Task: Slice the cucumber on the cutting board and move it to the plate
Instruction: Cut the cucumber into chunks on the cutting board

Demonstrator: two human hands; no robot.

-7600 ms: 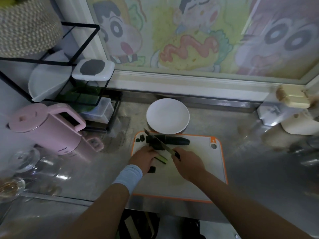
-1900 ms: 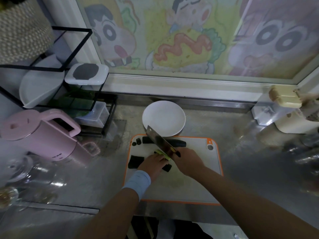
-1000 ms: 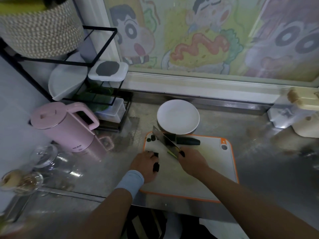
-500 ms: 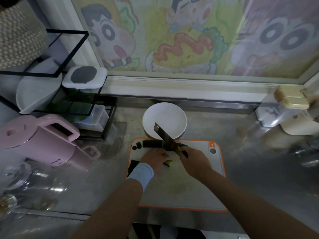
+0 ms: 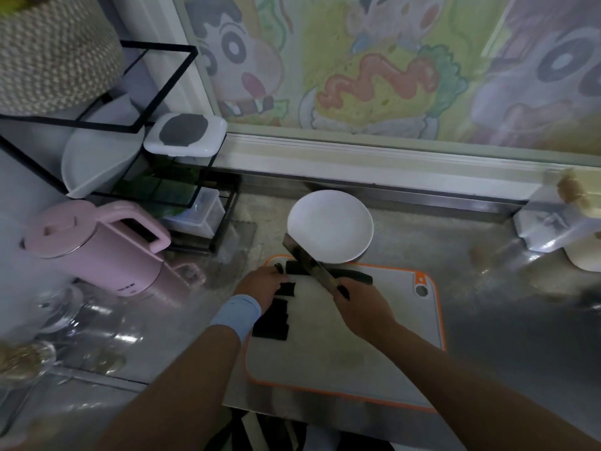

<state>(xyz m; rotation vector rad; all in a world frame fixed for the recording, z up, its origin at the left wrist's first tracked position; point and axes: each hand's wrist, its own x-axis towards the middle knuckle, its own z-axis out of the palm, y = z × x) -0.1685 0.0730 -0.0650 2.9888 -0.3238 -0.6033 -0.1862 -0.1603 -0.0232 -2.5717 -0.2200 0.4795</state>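
So you're standing at a steel counter (image 5: 487, 320) with a big cartoon picture (image 5: 374, 76) running along the back. A black wire rack (image 5: 162, 79) and a pink kettle (image 5: 97, 249) sit off to your left.

The cutting board (image 5: 390, 320), white with an orange rim, is right in front of you. The white plate (image 5: 330, 234) sits just past its far edge with nothing on it.

Your right hand (image 5: 361, 304) is wrapped tight around the handle of the knife (image 5: 309, 265). The blade angles up and to the left, with its tip showing against the plate's near rim.

Your left hand (image 5: 261, 284), the one with the light blue wristband (image 5: 235, 315), is over the board's far left corner with its fingers bent down onto a dark piece. Honestly can't tell if it's pinching or just pressing.

The uncut cucumber (image 5: 354, 275) lies along the far edge of the board, under the blade. The cut pieces (image 5: 271, 323) are lined up in a row near your left wrist, all on the board.
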